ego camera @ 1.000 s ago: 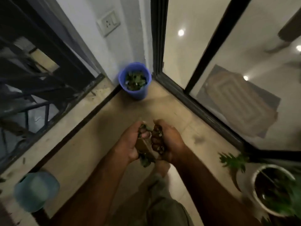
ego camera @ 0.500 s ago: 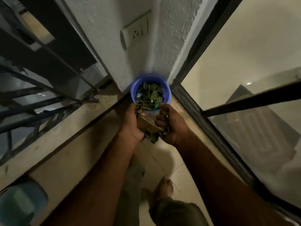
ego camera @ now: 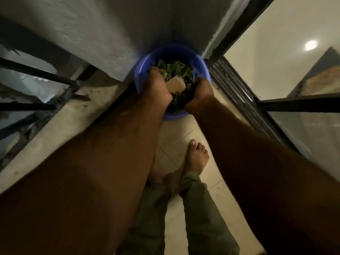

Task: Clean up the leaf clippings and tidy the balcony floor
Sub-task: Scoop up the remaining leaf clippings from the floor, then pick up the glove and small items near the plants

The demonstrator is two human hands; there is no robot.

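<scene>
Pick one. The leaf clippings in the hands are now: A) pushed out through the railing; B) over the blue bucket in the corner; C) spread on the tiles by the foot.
B: the left hand and right hand grip the leaf clippings right over the mouth of the blue bucket.

We stretch both bare arms up toward the centre of the frame, left forearm (ego camera: 114, 150) from the lower left, right forearm (ego camera: 244, 148) from the lower right. Left hand (ego camera: 158, 87) and right hand (ego camera: 199, 94) sit close together just above centre, wrists toward us. Fingers curl inward on both, gripping a wad of leaf clippings (ego camera: 176, 102) between them. Fingertips are hidden in the wad. Both hands are slightly blurred.
</scene>
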